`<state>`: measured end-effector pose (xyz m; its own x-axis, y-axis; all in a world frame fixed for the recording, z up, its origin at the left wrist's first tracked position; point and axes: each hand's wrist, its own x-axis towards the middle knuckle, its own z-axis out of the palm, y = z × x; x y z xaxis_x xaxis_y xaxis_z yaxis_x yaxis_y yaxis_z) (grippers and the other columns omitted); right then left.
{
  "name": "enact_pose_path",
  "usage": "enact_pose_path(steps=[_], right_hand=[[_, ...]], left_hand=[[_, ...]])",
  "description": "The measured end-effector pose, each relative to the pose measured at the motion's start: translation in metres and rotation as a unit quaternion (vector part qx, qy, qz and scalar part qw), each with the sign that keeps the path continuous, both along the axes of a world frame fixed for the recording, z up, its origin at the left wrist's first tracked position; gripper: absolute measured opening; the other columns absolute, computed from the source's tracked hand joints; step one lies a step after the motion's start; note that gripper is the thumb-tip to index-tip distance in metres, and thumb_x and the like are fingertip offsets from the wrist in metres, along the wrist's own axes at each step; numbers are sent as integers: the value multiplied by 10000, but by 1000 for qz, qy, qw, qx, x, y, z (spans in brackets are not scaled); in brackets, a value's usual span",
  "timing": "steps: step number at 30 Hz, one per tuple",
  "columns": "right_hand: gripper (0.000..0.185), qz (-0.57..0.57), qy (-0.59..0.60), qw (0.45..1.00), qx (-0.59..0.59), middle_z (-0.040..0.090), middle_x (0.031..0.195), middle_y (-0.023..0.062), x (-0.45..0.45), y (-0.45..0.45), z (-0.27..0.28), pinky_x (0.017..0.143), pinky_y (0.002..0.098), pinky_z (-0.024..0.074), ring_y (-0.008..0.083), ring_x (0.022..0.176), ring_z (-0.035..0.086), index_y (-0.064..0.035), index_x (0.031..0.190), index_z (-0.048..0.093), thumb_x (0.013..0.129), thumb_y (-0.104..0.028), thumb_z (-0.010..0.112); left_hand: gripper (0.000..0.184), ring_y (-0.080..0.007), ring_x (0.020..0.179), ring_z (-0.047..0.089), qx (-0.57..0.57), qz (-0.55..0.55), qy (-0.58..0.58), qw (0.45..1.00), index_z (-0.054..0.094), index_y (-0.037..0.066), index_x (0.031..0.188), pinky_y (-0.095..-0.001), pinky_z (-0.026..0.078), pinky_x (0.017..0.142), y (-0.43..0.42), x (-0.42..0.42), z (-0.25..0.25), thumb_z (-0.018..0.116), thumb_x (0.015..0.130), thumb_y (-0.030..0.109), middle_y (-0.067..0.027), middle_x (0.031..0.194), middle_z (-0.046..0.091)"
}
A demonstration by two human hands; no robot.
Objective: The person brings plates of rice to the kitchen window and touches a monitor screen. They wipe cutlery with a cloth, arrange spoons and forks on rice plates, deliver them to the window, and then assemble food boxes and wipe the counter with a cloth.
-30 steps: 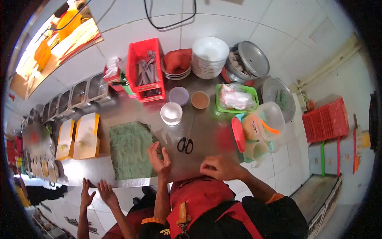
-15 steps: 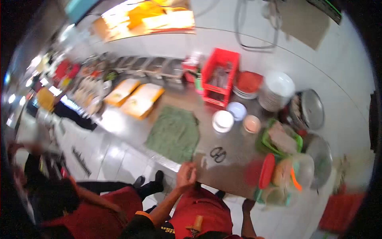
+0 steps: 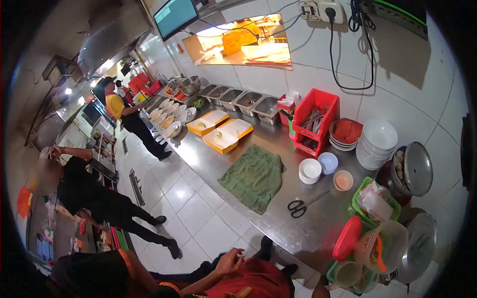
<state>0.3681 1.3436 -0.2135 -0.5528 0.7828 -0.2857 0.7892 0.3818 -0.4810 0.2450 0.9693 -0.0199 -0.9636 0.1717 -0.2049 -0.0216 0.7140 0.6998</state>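
Observation:
My left hand (image 3: 229, 261) hovers in front of my red apron (image 3: 253, 279), its fingers loosely bent and apart with nothing seen in them. It is off the steel table (image 3: 213, 174), near its front edge. Of my right side only a bit of arm (image 3: 321, 287) shows at the bottom, beside the containers; the fingers are hidden. On the table lie a green cloth (image 3: 254, 179) and black-handled scissors (image 3: 298, 207). Small white bowls (image 3: 310, 170), a bluish bowl (image 3: 328, 162) and a pinkish bowl (image 3: 343, 180) stand behind the scissors.
Two yellow-edged paper boxes (image 3: 228, 135) hold some food. A red cutlery bin (image 3: 315, 119), stacked white bowls (image 3: 378, 141), a green basket (image 3: 375, 201) and a plastic tub (image 3: 382, 247) crowd the right. Co-workers stand at left (image 3: 94, 191) and farther back (image 3: 130, 116).
The view has swung left and up, so the table appears lower and farther right. My left hand has come away from the table edge. My right hand has slipped out of sight behind the containers.

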Motion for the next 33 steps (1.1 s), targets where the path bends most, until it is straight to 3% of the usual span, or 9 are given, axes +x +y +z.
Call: enact_pose_path(steps=[9,12,21,26,29,33], right_hand=[[162,-5,2,1000,-27,554,856,156,-8,9,6,725,366,435,273,804,540,-15,863,577,812,-163,537],[160,-2,5,999,-37,551,845,148,-9,12,10,712,358,436,264,788,538,-18,856,574,811,-168,541],[159,-12,37,996,-76,542,811,125,-6,16,19,672,335,437,238,739,533,-25,836,565,809,-182,552],[160,-28,60,992,-105,536,793,111,-2,18,28,649,322,438,224,712,531,-30,825,559,808,-189,559],[162,-46,88,986,-134,533,782,104,-1,19,41,636,314,439,215,696,529,-32,819,556,807,-194,563],[165,-73,141,966,-206,529,767,93,1,17,67,618,303,439,204,674,527,-36,810,552,806,-200,568]], left_hand=[[367,-256,738,617,-54,-61,13,997,494,81,1181,-369,495,659,-15,2,-22,566,852,225,-115,938,601],[388,-251,740,617,-20,-43,-44,998,488,90,1198,-369,494,662,-7,4,-22,566,849,241,-111,933,605],[453,-293,843,620,-19,-177,-102,979,463,111,1238,-379,500,727,30,-19,-28,538,855,339,-120,996,616],[431,-302,878,613,-8,-192,-119,974,472,118,1219,-393,496,751,56,-22,-9,535,861,349,-130,937,632],[385,-294,851,618,22,-235,-41,971,499,109,1178,-397,497,730,59,-17,-28,546,862,323,-127,908,630],[330,-293,816,624,76,-261,-37,962,544,92,1106,-398,498,704,73,-11,-38,561,860,312,-130,877,627]])
